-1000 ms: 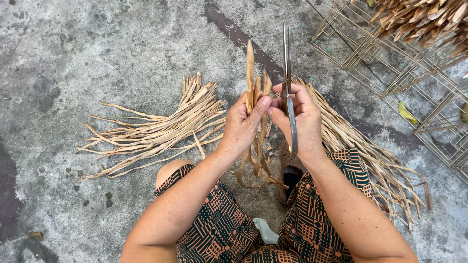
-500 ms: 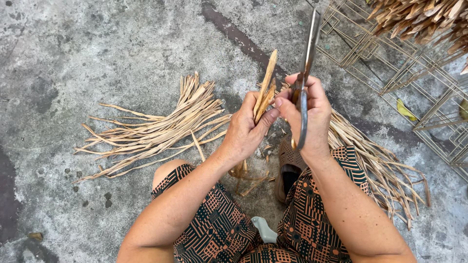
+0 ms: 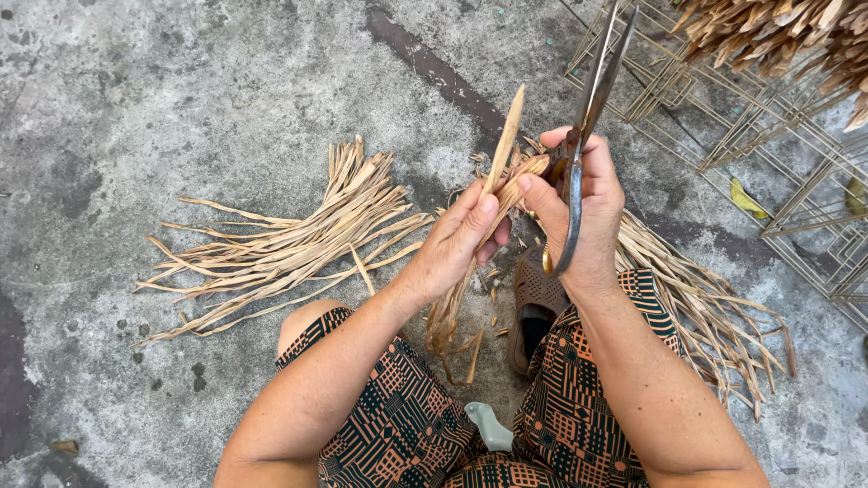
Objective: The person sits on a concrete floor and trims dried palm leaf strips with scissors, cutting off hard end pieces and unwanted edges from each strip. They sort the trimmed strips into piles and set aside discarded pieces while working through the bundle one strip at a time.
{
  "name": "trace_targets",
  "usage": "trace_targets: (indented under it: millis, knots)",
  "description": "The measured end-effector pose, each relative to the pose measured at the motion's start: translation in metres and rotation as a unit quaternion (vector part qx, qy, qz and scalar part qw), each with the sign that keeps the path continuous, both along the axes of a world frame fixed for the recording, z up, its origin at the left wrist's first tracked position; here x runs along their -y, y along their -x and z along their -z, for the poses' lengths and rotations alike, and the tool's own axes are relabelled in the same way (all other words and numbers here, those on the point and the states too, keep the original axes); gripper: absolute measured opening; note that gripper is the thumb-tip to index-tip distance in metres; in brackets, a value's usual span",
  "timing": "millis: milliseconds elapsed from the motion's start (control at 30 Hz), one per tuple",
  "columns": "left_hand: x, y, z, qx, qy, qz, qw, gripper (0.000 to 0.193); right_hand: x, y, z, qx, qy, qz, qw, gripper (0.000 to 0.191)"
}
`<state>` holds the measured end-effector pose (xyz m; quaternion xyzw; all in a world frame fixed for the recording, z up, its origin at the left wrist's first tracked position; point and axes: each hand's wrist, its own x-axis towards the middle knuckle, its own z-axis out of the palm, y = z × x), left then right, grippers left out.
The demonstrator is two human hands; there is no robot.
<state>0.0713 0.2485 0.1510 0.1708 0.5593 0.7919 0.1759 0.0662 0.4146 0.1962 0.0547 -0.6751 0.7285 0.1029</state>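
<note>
1. The left hand (image 3: 457,248) pinches a small bunch of dry, tan leaf strips (image 3: 493,203) between thumb and fingers; the strips stand almost upright, one pale tip rising above the rest, their lower ends hanging below the hand.
2. The right hand (image 3: 588,226), just right of that bunch, is closed around the handles of long grey metal scissors (image 3: 592,99), its thumb touching the strips. The blades point up and away from the bunch, slightly parted.
3. Left of the bunch, a fanned pile of long pale dried strips (image 3: 289,244) lies on the grey concrete floor (image 3: 136,90).
4. Right of the bunch, partly behind the right forearm, a second heap of thinner dry strips (image 3: 705,307) spreads over the floor.
5. Below the bunch, between knees in orange-and-black patterned cloth (image 3: 398,425), sits a brown perforated sandal (image 3: 533,307).
6. Up and right of the bunch stand tan wire frames (image 3: 768,136), with a mass of dry brown leaves (image 3: 778,36) above them.
</note>
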Motion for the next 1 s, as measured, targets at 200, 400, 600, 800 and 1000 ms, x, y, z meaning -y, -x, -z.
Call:
trace_targets:
  millis: [200,400,600,800,1000]
  knots:
    - [-0.004,0.000,-0.009,-0.004,0.012,-0.011,1.000,0.055,-0.003,0.003,-0.002,-0.009,-0.009,0.014,1.000,0.037]
    - [-0.009,-0.014,-0.020,-0.171,0.209,-0.099,0.958,0.065,-0.004,0.006,0.000,0.000,-0.001,0.026,1.000,0.037]
    - [-0.007,-0.012,-0.015,-0.249,0.324,-0.170,0.897,0.063,-0.017,0.007,-0.004,-0.077,0.050,0.028,0.995,0.040]
    - [0.006,-0.011,-0.013,-0.276,0.381,-0.147,0.870,0.062,-0.040,0.013,-0.020,-0.082,-0.249,0.035,0.964,0.046]
    - [0.011,-0.004,-0.006,-0.220,0.390,-0.137,0.883,0.050,-0.042,0.017,-0.016,0.017,-0.384,-0.024,0.923,0.043]
